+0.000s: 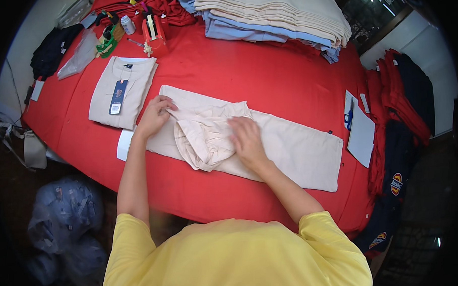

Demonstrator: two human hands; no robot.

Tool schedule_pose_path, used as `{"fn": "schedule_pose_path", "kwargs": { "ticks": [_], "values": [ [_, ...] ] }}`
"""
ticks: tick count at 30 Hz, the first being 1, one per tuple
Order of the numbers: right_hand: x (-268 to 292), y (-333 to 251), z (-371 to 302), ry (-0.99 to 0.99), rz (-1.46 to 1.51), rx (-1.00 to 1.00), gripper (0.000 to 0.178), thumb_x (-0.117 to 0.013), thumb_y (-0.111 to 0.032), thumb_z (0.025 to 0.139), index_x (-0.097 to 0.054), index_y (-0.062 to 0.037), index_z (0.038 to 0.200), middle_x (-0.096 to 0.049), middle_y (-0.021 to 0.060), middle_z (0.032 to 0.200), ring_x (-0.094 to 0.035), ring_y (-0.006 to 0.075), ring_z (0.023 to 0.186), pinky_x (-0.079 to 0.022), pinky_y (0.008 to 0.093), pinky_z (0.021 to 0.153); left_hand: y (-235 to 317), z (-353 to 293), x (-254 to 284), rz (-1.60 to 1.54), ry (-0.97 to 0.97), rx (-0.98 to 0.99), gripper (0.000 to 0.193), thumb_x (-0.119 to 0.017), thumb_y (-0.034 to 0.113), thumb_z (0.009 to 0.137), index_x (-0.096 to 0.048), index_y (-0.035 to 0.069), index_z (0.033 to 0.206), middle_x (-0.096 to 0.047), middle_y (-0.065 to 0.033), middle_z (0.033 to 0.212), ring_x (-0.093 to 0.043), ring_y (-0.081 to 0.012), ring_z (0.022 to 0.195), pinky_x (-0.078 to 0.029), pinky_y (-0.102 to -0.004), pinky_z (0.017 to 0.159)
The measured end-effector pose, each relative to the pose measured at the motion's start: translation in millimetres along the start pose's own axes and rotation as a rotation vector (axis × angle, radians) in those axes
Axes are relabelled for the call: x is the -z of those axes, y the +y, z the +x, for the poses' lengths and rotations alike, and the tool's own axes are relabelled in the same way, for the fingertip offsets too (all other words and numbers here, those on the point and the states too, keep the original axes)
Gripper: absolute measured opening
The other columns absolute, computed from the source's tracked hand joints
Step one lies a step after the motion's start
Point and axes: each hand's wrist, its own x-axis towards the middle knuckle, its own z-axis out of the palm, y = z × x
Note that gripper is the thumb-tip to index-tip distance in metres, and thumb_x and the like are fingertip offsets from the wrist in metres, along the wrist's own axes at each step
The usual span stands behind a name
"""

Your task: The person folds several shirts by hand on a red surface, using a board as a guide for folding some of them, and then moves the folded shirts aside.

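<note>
Touching 1 garment (208, 137) w/ 2 hands (157, 115) (247, 142)

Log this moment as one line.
left hand: at left part of cream garment | right hand: at bunched section, blurred | beside: folded cream shirt, navy tag | surface: red tabletop

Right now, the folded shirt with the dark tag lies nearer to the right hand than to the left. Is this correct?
Wrong hand: in the head view, the folded shirt with the dark tag lies nearer to the left hand than the right hand.
</note>
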Motion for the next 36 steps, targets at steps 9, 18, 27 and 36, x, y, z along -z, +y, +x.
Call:
{"fn": "schedule_pose_path", "kwargs": {
  "ticks": [9,18,27,36],
  "values": [
    [13,35,21,0.05,0.059,-0.323,0.017,-0.066,-0.012,0.085,-0.064,0.0003,0.097,-0.057,0.013,0.105,-0.058,0.0333,0.093,-0.045,0.0434,0.084,52,-22,-21,-0.371,0.143,0.054,0.026,-0.069,0.017,0.085,-0.062,0.001,0.104,-0.061,-0.0109,0.079,-0.058,-0.0225,0.07,-0.048,-0.0338,0.07],
    [104,106,-92,0.341,-0.064,-0.583,0.034,-0.061,-0.012,0.087,-0.058,-0.0028,0.12,-0.053,0.0178,0.126,-0.049,0.034,0.118,-0.036,0.0421,0.105,108,-43,-62,0.339,0.429,-0.265,0.03,-0.06,0.0,0.083,-0.064,0.006,0.111,-0.056,-0.0128,0.12,-0.05,-0.0315,0.113,-0.041,-0.0448,0.095],
    [163,140,-243,0.207,-0.4,-1.29,0.066,-0.071,-0.048,0.079,-0.056,-0.0002,0.122,-0.053,0.0212,0.122,-0.046,0.039,0.118,-0.039,0.0508,0.097,141,-44,-165,0.648,-0.2,-0.406,0.073,-0.048,0.06,0.089,-0.034,0.02,0.148,-0.027,-0.0084,0.155,-0.019,-0.033,0.144,-0.01,-0.0589,0.115],
    [185,77,-121,0.478,0.043,-0.712,0.034,-0.068,-0.013,0.08,-0.057,0.0004,0.109,-0.066,0.0191,0.1,-0.066,0.0308,0.09,-0.05,0.0388,0.076,159,-51,-121,0.478,0.044,-0.357,0.038,-0.059,0.027,0.09,-0.06,0.007,0.122,-0.052,-0.0097,0.134,-0.042,-0.0329,0.126,-0.032,-0.0501,0.106]
  ]
}}
